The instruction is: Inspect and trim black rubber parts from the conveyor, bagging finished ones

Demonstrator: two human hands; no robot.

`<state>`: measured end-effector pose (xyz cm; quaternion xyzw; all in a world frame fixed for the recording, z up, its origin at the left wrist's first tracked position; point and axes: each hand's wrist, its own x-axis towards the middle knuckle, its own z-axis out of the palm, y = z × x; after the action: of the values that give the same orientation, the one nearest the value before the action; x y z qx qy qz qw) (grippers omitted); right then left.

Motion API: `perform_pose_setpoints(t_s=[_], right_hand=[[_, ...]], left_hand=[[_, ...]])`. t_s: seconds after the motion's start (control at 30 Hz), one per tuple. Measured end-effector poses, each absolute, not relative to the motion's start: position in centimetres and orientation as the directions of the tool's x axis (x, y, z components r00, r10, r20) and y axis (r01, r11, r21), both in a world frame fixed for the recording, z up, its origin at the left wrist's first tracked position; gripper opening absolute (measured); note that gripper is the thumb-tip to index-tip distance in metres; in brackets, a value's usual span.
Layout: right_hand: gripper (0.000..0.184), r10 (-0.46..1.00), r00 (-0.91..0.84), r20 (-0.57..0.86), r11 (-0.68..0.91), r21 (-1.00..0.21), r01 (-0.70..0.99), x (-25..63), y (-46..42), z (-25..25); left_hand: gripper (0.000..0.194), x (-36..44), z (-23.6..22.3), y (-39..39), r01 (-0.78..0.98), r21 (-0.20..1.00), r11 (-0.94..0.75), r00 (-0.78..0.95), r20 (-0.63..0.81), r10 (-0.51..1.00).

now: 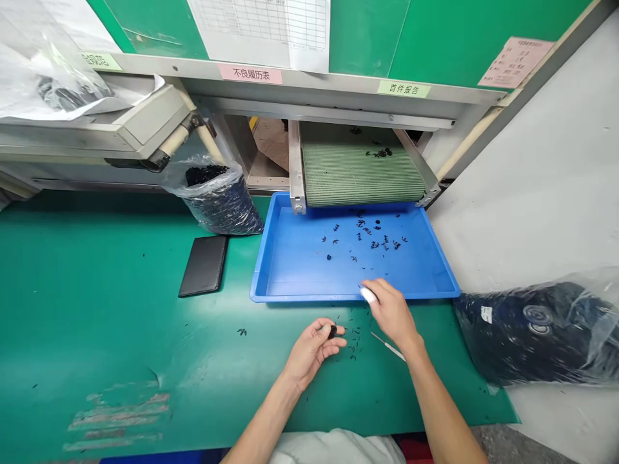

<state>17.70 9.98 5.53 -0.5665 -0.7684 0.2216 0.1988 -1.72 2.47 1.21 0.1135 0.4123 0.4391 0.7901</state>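
Observation:
My left hand (312, 354) pinches a small black round part (333, 332) between thumb and fingers, just in front of the tray. My right hand (391, 312) hangs over the front edge of the blue tray (300, 283), thumb and finger together; a white cover (369, 295) sits on one fingertip. Whether a tiny piece is in that pinch is too small to tell. Between my hands, thin black scraps (354, 341) lie scattered on the green mat. A slim tool with a white handle (394, 350) lies beside my right wrist. Several small black parts (374, 245) are spread in the tray.
Behind the tray a green conveyor belt (360, 174) carries more black parts. At its left stand an open bag of black pieces (220, 203) and a black wallet-like case (204, 265). A large filled plastic bag (527, 335) lies at the right, against a white wall.

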Motion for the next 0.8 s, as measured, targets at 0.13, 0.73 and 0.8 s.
perform_pose_setpoints(t_s=[0.13,0.73,0.8], right_hand=[[0.039,0.929,-0.356,-0.099,0.266,-0.491,0.830,13.5,17.8,4.3],[0.017,0.900,-0.334,-0.280,-0.251,-0.960,0.128,12.9,11.1,4.6],[0.020,0.905,-0.291,-0.309,-0.336,-0.941,-0.048,13.1,8.8,4.7]], left_hand=[[0.024,-1.6,1.5,2.4,-0.640,0.524,0.562,0.285,-0.517,0.807],[0.031,-1.0,3.6,4.8,-0.647,0.656,0.388,0.117,-0.417,0.901],[0.036,-0.4,3.8,4.4,-0.611,0.693,0.381,0.103,-0.408,0.907]])
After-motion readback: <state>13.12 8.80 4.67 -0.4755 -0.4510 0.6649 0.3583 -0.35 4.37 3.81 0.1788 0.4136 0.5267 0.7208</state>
